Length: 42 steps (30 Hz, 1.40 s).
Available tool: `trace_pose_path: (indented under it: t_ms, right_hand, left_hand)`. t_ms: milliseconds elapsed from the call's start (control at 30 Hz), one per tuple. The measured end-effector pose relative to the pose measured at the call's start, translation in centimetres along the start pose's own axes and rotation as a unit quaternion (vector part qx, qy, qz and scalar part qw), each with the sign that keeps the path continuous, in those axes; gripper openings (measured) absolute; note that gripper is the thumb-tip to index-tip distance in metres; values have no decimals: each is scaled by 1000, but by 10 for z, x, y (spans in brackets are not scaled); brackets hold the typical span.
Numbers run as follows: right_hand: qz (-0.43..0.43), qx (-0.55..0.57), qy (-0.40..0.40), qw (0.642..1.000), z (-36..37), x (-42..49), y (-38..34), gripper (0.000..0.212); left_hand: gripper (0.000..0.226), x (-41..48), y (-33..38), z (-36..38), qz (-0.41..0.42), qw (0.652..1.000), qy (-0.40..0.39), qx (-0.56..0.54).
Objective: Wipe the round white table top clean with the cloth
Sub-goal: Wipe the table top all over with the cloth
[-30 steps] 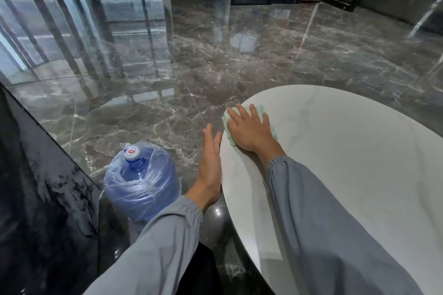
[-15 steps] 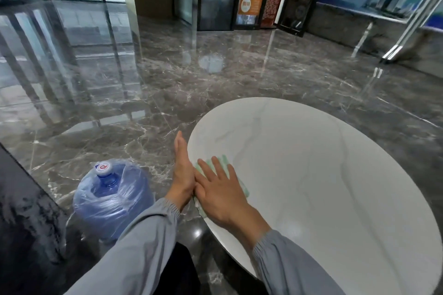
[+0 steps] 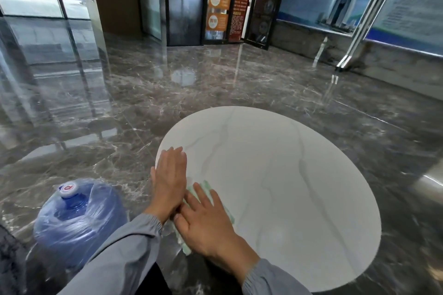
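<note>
The round white table top [image 3: 287,187] with faint grey veins fills the middle and right of the head view. A pale green cloth [image 3: 206,185] lies near its left front rim, mostly covered by my right hand [image 3: 206,220], which presses flat on it with fingers spread. My left hand [image 3: 170,175] lies flat with fingers together along the table's left rim, touching the right hand's thumb side. Both sleeves are grey.
A large blue water bottle [image 3: 76,218] wrapped in clear plastic stands on the glossy dark marble floor [image 3: 119,108] just left of the table. Glass doors, signs and poster stands line the far walls.
My right hand has slid the cloth back along the left rim toward me. The left hand has moved from beside the edge onto the rim. The view has tilted upward.
</note>
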State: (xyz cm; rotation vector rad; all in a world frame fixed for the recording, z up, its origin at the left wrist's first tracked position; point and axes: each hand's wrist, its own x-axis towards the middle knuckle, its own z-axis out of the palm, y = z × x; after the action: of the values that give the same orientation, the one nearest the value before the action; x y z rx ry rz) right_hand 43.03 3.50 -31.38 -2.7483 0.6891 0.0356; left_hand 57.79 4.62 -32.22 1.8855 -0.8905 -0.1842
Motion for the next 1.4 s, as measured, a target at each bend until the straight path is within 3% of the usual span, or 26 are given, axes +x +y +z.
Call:
trace_pose_path:
  t_ms: [233, 367, 500, 633, 733, 867, 1000, 1133, 1400]
  right_hand:
    - [26, 19, 16, 999, -6, 18, 18, 58]
    - [42, 19, 31, 998, -10, 39, 29, 57]
    - [65, 25, 22, 997, -21, 62, 40, 58]
    - [79, 18, 27, 996, -27, 85, 53, 58]
    - [88, 7, 23, 996, -29, 106, 65, 58]
    - [99, 2, 27, 995, -35, 133, 79, 57]
    - [110, 0, 21, 994, -45, 159, 97, 56]
    - [121, 1, 21, 992, -56, 199, 111, 56]
    - [144, 0, 21, 989, -77, 295, 143, 59]
  left_hand:
    - [78, 18, -7, 10, 3, 994, -47, 103]
    - [87, 28, -6, 12, 23, 987, -51, 149]
    - [90, 49, -25, 21, 69, 963, -44, 258]
    - [57, 54, -36, 23, 117, 920, -98, 361]
    - [39, 54, -44, 26, 192, 895, -70, 397]
    - [49, 68, -35, 20, 141, 920, -11, 365]
    - [39, 74, -37, 9, 162, 931, -15, 327]
    - [37, 68, -40, 5, 96, 963, -31, 251]
    - [31, 68, -47, 7, 133, 962, -20, 238]
